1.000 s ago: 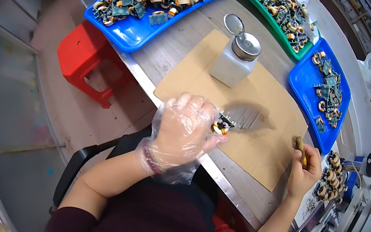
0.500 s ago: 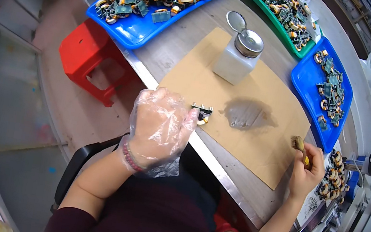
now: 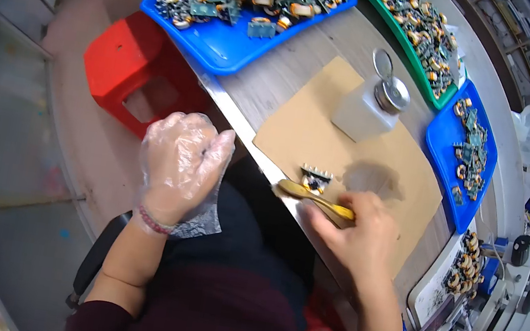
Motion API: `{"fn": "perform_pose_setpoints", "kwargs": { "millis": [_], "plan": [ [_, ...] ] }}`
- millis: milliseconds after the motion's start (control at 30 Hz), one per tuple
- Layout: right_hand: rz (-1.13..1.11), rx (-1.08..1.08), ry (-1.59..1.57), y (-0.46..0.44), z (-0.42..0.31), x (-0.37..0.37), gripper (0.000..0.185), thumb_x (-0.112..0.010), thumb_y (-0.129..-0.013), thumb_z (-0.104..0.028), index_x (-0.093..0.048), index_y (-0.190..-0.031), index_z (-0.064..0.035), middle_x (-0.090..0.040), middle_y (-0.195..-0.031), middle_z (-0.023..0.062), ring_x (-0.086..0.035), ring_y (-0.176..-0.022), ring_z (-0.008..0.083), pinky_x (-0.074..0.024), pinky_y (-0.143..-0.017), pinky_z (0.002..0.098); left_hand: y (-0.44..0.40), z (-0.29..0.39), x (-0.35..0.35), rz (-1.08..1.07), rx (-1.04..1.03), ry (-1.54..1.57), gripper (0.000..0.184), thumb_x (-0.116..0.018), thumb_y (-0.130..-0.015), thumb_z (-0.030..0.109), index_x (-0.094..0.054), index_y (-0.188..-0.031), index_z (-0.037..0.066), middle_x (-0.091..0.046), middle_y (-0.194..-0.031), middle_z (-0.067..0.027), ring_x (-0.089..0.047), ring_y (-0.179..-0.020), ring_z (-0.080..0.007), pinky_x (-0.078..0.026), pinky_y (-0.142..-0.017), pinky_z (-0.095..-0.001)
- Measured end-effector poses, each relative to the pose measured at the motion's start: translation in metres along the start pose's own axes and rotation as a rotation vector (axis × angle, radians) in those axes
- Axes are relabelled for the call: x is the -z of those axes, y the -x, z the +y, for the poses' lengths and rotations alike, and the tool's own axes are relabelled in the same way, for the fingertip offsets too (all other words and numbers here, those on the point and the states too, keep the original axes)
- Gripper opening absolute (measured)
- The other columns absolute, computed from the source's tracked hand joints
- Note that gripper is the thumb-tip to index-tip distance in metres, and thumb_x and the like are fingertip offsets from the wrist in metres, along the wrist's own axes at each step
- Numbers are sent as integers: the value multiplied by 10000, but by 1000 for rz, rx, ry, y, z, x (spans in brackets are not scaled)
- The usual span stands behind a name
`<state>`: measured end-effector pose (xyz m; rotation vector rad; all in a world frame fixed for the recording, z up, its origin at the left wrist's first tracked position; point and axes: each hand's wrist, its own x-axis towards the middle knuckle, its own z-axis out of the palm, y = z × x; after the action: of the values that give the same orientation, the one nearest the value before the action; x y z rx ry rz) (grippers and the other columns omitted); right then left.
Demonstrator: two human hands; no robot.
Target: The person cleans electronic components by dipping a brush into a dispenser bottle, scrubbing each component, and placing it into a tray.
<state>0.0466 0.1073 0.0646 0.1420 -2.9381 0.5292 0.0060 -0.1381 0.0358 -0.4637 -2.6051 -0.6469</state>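
Observation:
My left hand (image 3: 178,161), in a clear plastic glove, is off the table's front edge, left of the cardboard. Its fingers are curled in, with nothing visible in them. My right hand (image 3: 367,236) grips the yellow handle of a small brush (image 3: 318,199), whose head points left over the metal table edge. Just behind the brush, a small circuit board with a coil (image 3: 315,179) rests near the front edge of the cardboard (image 3: 296,119), pins facing away from me. A white bottle (image 3: 365,115) with its metal lid raised stands on the cardboard, behind a dark wet patch (image 3: 372,180).
A blue tray (image 3: 223,53) heaped with boards is at the back left, a green tray (image 3: 441,99) of boards at the back. Another blue tray (image 3: 444,134) lies on the right, with more coils (image 3: 465,267) in front of it. A red stool (image 3: 115,68) stands left of the table.
My left hand has let go of the board and moved left off the table. My right hand has brought the brush left, close to the board. The view has shifted.

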Motion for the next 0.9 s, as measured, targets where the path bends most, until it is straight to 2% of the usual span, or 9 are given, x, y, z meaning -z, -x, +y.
{"fn": "perform_pose_setpoints", "kwargs": {
  "millis": [67, 300, 433, 533, 600, 633, 800, 833, 900],
  "plan": [
    [39, 38, 43, -14, -5, -17, 385, -730, -635, -402, -599, -720, -51, -601, -677, 113, -602, -607, 290, -471, -546, 377, -2, -3, -2, 196, -61, -78, 171, -615, -743, 158, -574, -600, 75, -551, -656, -76, -526, -683, -268, -371, -611, -403],
    [-131, -189, 60, -31, -13, -12, 296, -652, -641, -346, -579, -685, -63, -621, -666, 133, -608, -621, 331, -466, -575, 427, -28, -34, 15, 202, 100, -110, 151, -606, -740, 217, -608, -667, 85, -590, -716, -64, -541, -711, -258, -391, -655, -394],
    [-90, -161, 17, -31, -18, -10, 504, -753, -601, -464, -541, -851, -82, -612, -641, 101, -623, -613, 298, -469, -567, 415, -54, -56, 14, 288, 144, -110, 223, -604, -723, 235, -610, -915, 122, -566, -923, -81, -525, -870, -272, -391, -742, -416],
    [-57, -152, 29, -40, -31, -18, 481, -731, -639, -417, -544, -926, -79, -634, -689, 135, -629, -645, 317, -472, -591, 421, -88, -73, 7, 373, 187, -241, 322, -594, -704, 250, -604, -1000, 125, -552, -1015, -79, -510, -952, -271, -399, -795, -422],
    [-69, -39, 40, -41, -21, -26, 446, -718, -637, -375, -553, -926, -79, -637, -700, 149, -626, -650, 328, -468, -592, 419, -108, -90, -1, 353, 175, -323, 340, -597, -700, 248, -608, -1017, 127, -565, -1026, -76, -511, -979, -259, -407, -808, -421],
    [-55, -44, 19, -40, -20, -24, 391, -707, -628, -339, -574, -886, -77, -637, -702, 146, -625, -648, 323, -466, -582, 418, -115, -94, -1, 132, 280, -373, 416, -632, -688, 259, -592, -1083, 132, -587, -1081, -74, -533, -1011, -265, -433, -848, -422],
    [173, -130, -60, -24, 38, -4, 279, -718, -634, -284, -610, -808, -94, -638, -678, 109, -648, -649, 279, -496, -591, 388, -126, -102, -14, 154, 294, -419, 340, -681, -634, 249, -601, -945, 140, -598, -973, -56, -559, -950, -246, -446, -778, -406],
    [127, -293, 30, -30, 35, 21, 294, -727, -639, -267, -606, -829, -77, -637, -688, 115, -658, -677, 276, -506, -614, 363, -124, -102, -14, 162, 274, -432, 312, -682, -627, 248, -596, -909, 143, -596, -946, -53, -559, -940, -242, -444, -766, -402],
    [299, -285, 174, -35, 83, 38, 302, -712, -681, -225, -593, -892, -45, -635, -717, 128, -626, -630, 231, -482, -578, 344, -119, -101, -14, 194, 244, -401, 286, -683, -613, 244, -588, -866, 152, -588, -924, -52, -554, -935, -240, -432, -770, -398]
  ]
}}
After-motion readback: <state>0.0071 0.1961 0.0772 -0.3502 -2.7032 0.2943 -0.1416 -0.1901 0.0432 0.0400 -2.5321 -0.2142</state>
